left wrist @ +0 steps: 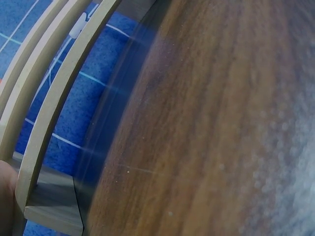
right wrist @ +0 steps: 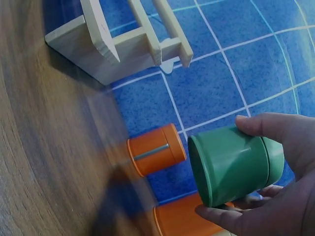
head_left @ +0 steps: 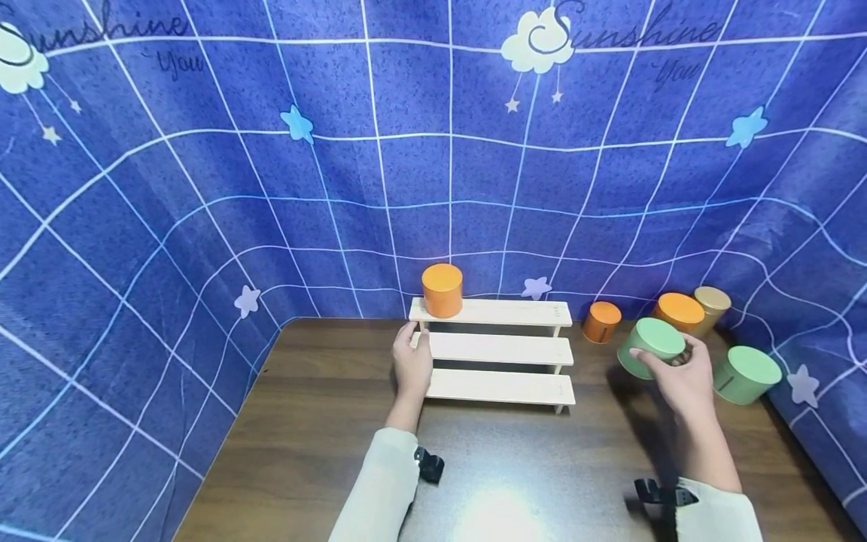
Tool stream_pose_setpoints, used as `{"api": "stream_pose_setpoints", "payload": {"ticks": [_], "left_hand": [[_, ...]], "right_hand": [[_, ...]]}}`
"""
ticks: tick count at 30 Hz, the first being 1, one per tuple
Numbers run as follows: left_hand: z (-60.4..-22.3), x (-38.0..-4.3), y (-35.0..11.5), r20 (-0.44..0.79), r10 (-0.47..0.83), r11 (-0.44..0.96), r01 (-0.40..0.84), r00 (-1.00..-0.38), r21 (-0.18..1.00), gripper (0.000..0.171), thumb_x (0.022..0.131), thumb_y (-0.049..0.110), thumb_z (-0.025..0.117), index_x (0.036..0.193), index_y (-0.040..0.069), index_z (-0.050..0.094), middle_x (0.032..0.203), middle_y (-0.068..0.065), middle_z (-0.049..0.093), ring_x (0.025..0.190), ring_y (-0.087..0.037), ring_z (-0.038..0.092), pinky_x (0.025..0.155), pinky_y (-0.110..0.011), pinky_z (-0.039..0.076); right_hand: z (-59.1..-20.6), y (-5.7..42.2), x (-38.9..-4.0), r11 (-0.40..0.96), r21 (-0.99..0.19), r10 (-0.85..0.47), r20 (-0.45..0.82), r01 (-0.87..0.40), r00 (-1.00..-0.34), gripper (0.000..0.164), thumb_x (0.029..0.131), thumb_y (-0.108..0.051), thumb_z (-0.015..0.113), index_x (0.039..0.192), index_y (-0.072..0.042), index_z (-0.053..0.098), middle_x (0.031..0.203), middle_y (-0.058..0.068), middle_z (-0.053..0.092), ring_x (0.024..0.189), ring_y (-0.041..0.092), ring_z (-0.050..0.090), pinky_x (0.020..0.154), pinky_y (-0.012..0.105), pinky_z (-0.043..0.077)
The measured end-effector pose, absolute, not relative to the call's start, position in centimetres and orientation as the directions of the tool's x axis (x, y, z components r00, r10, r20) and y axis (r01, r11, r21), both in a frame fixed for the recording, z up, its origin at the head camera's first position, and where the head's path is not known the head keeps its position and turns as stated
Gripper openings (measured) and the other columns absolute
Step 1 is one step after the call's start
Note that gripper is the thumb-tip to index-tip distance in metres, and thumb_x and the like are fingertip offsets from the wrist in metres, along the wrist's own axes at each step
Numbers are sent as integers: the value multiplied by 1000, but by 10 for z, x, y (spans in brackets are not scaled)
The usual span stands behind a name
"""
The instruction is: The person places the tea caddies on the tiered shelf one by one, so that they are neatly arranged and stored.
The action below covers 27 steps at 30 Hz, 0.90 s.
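My right hand (head_left: 684, 376) grips a green round canister (head_left: 650, 346) by its sides, thumb on one side and fingers on the other. In the right wrist view the canister (right wrist: 231, 164) is tilted, raised off the wooden table. At the left end of a three-step pale wooden rack (head_left: 501, 348) is my left hand (head_left: 413, 365), its thumb and fingers about the rack's end. On the top step, at its left, stands an orange canister (head_left: 442, 290). The left wrist view shows the rack's slats (left wrist: 59, 98) and only a sliver of the hand.
Right of the rack stand a small orange canister (head_left: 601, 322), a larger orange one (head_left: 679, 311), a tan one (head_left: 711, 307) and another green one (head_left: 747, 375). A blue patterned cloth (head_left: 420, 165) hangs behind the brown wooden table (head_left: 325, 421) and along its sides.
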<state>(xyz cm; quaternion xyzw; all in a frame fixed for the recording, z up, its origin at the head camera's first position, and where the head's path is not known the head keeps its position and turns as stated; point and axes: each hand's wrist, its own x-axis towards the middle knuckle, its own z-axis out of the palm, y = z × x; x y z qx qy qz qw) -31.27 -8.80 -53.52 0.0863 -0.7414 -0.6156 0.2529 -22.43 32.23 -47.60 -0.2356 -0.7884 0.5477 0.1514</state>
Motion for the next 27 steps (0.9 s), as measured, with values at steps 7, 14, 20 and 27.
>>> {"api": "stream_pose_setpoints", "payload": {"ticks": [7, 14, 20, 27], "left_hand": [[-535, -315, -88, 282, -440, 218, 203, -853, 955, 35, 98, 9, 67, 131, -2, 71, 141, -23, 67, 141, -37, 58, 125, -51, 41], [-535, -314, -88, 272, -436, 207, 199, -858, 958, 35, 98, 8, 67, 132, -3, 70, 141, -23, 66, 142, -37, 57, 125, -51, 41], [-534, -315, -88, 274, -440, 217, 195, -855, 957, 36, 98, 9, 67, 132, -2, 70, 141, -23, 67, 142, -37, 57, 124, -51, 41], [-535, -312, -88, 270, -438, 231, 183, -857, 956, 36, 98, 10, 67, 132, -2, 70, 142, -22, 66, 142, -37, 58, 124, -52, 41]], "right_hand": [[-473, 317, -224, 403, -891, 511, 30, 209, -859, 90, 90, -34, 82, 162, -7, 34, 156, 15, 48, 123, 19, 53, 83, 9, 39], [-473, 313, -223, 421, -889, 506, 63, 182, -860, 85, 88, -32, 85, 159, -10, 42, 149, 10, 54, 108, 2, 51, 80, 6, 40], [-468, 309, -223, 419, -892, 494, 67, 169, -867, 86, 89, -34, 84, 159, -11, 41, 151, 9, 53, 118, 8, 53, 83, 6, 40], [-461, 302, -220, 363, -920, 473, 43, 150, -880, 86, 91, -36, 83, 161, -14, 38, 149, 5, 51, 128, 11, 52, 104, 19, 46]]}}
